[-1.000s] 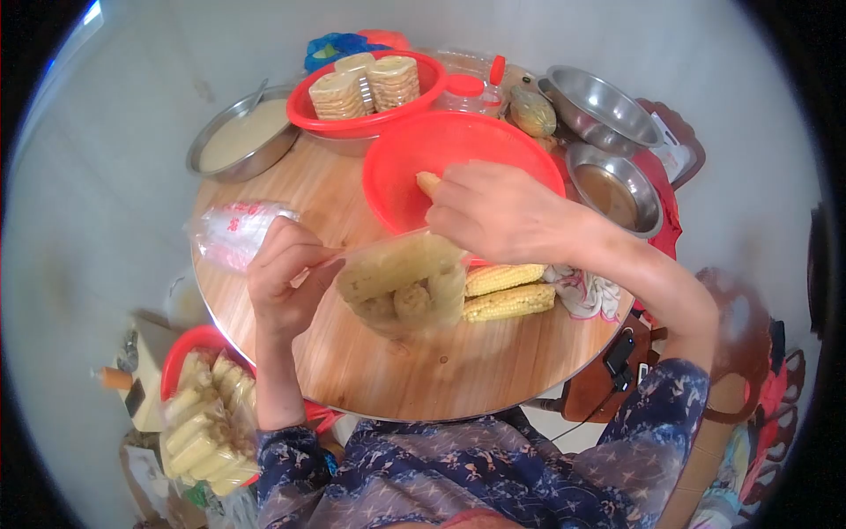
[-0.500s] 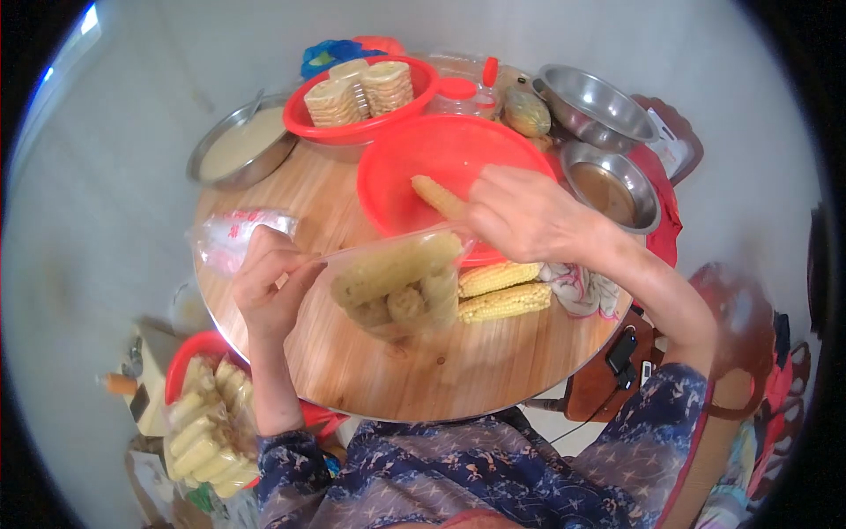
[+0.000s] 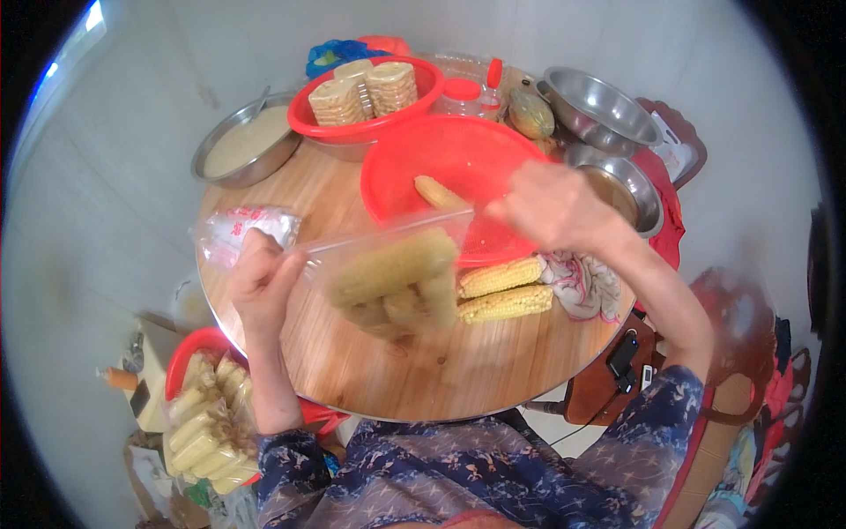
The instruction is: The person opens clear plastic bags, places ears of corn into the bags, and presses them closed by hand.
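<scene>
My left hand pinches the upper left corner of a clear zip bag. The bag hangs over the table and holds several corn cobs, blurred through the plastic. My right hand is smeared by motion, its fingers curled together, just right of the bag's upper right corner. A small gap seems to part them. Behind, one corn cob lies in a red basin. Two corn cobs, an upper one and a lower one, rest on the table right of the bag.
Round wooden table; crumpled cloth at its right; plastic packet at left. Behind stand a bowl of pale batter, a red basin with stacked rounds and steel bowls. Bagged corn fills a low red tub.
My right hand has moved right, away from the bag's upper right corner. The bag's top edge now runs straight and tilts up to the right. My left hand keeps its pinch.
</scene>
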The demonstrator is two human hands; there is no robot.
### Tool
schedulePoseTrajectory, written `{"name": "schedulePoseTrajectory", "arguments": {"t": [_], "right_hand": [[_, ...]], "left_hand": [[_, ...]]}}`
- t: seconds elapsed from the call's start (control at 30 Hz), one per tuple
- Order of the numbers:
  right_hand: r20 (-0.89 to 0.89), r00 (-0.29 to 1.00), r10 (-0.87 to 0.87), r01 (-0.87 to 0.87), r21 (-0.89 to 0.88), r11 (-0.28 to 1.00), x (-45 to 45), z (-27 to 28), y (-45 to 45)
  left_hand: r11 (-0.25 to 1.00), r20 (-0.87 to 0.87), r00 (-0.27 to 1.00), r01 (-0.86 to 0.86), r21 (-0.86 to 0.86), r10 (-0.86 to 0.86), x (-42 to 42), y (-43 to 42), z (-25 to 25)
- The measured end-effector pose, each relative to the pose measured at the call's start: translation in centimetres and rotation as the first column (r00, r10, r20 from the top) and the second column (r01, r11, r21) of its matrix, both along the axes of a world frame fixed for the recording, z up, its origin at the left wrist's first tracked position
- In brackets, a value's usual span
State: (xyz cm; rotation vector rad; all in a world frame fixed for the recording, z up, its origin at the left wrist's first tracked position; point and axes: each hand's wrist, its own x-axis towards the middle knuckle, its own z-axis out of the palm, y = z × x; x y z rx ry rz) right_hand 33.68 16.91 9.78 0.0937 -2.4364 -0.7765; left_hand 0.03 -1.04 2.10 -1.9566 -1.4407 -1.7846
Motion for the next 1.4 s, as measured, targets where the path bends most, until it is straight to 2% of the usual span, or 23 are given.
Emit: {"name": "schedulePoseTrajectory", "arguments": {"t": [0.1,0.17,0.2,0.27,0.33,0.37,0.43,0.47,0.53,0.63,0.73,0.8,0.83,0.9,0.93,0.97,1.03,1.07,1.1,1.17,1.3,1.37,1.4], "right_hand": [[-0.143,0.981,-0.132,0.121,-0.081,0.989,2.9,-0.6,2.9],[-0.314,0.938,-0.15,0.061,-0.277,0.959,2.8,-1.0,2.7],[-0.247,0.945,-0.214,0.085,-0.445,0.891,2.3,-1.7,2.4],[-0.186,0.967,-0.173,-0.035,-0.773,0.634,0.4,-3.0,1.5],[-0.132,0.971,-0.199,-0.058,-0.939,0.34,-1.6,-4.7,1.2],[-0.139,0.971,-0.196,-0.064,-0.935,0.348,-2.7,-4.7,1.2],[-0.352,0.935,-0.047,-0.303,-0.859,0.412,-5.0,-4.9,0.9],[-0.346,0.938,-0.04,-0.302,-0.865,0.4,-6.0,-4.5,0.6],[-0.211,0.97,0.123,-0.238,-0.713,0.659,-7.9,-3.0,0.0],[-0.135,0.966,0.218,-0.252,-0.668,0.7,-11.4,-3.2,-1.2],[-0.072,0.933,0.353,-0.309,-0.661,0.684,-14.5,-4.2,-0.1],[-0.121,0.926,0.359,-0.341,-0.676,0.653,-15.2,-4.4,-0.4],[-0.176,0.922,0.346,-0.367,-0.683,0.631,-15.3,-4.2,-0.6],[-0.173,0.932,0.319,-0.347,-0.682,0.643,-15.2,-4.2,-1.3],[-0.179,0.942,0.283,-0.326,-0.68,0.657,-15.2,-4.3,-1.6],[-0.177,0.942,0.284,-0.325,-0.679,0.658,-15.2,-4.3,-1.8],[-0.202,0.942,0.268,-0.335,-0.637,0.695,-15.2,-4.7,-2.0],[-0.192,0.942,0.274,-0.332,-0.643,0.69,-15.5,-4.7,-2.2],[-0.165,0.944,0.285,-0.325,-0.604,0.728,-15.9,-4.4,-2.4],[-0.122,0.941,0.315,-0.326,-0.576,0.75,-16.9,-4.1,-3.2],[-0.145,0.914,0.378,-0.403,-0.427,0.809,-19.2,-3.4,-4.8],[-0.136,0.904,0.406,-0.426,-0.375,0.823,-20.3,-3.3,-4.7],[-0.104,0.921,0.375,-0.388,-0.334,0.859,-21.2,-3.5,-4.1]], "left_hand": [[0.998,0.136,0.99,-0.025,-0.065,0.033,-1.1,0.2,-1.2],[0.982,0.163,0.968,0.185,0.05,-0.19,-0.4,0.6,-1.2],[0.984,0.162,0.97,0.174,0.046,-0.18,0.1,1.1,-1.5],[0.825,0.431,0.709,0.529,0.199,-0.558,1.4,2.6,-2.2],[0.813,0.485,0.661,0.532,0.235,-0.573,2.4,3.1,-2.6],[0.807,0.545,0.608,0.53,0.262,-0.577,2.8,3.0,-2.7],[0.813,0.568,0.6,0.523,0.256,-0.564,3.6,2.7,-2.2],[0.813,0.563,0.602,0.518,0.266,-0.567,3.9,2.9,-1.8],[0.821,0.571,0.603,0.504,0.268,-0.557,3.7,2.9,-1.7],[0.813,0.537,0.62,0.515,0.271,-0.572,3.3,2.6,-1.8],[0.883,0.51,0.723,0.417,0.216,-0.466,2.7,1.8,-2.1],[0.816,0.384,0.726,0.555,0.163,-0.57,1.0,1.4,-3.4],[0.821,0.389,0.728,0.546,0.167,-0.564,0.9,1.2,-4.2],[0.946,0.543,0.774,0.271,0.18,-0.325,1.4,0.5,-5.5],[0.946,0.543,0.774,0.27,0.181,-0.325,3.2,0.2,-5.7],[0.992,0.659,0.743,0.118,0.044,-0.118,6.1,-0.2,-6.0],[0.972,0.674,0.738,0.168,-0.164,-0.014,7.7,-2.6,-9.6],[0.912,0.616,0.777,0.337,-0.232,-0.131,6.8,-3.8,-12.4],[0.916,0.63,0.768,0.328,-0.23,-0.116,7.4,-4.0,-12.2],[0.843,0.655,0.756,0.355,-0.403,-0.005,8.6,-4.1,-10.9],[0.776,0.752,0.653,0.426,-0.466,0.093,8.4,-4.1,-11.6],[0.846,0.925,0.373,0.513,-0.142,-0.071,8.1,-4.2,-14.5],[0.85,0.926,0.373,0.507,-0.142,-0.068,8.0,-4.6,-14.0]]}}
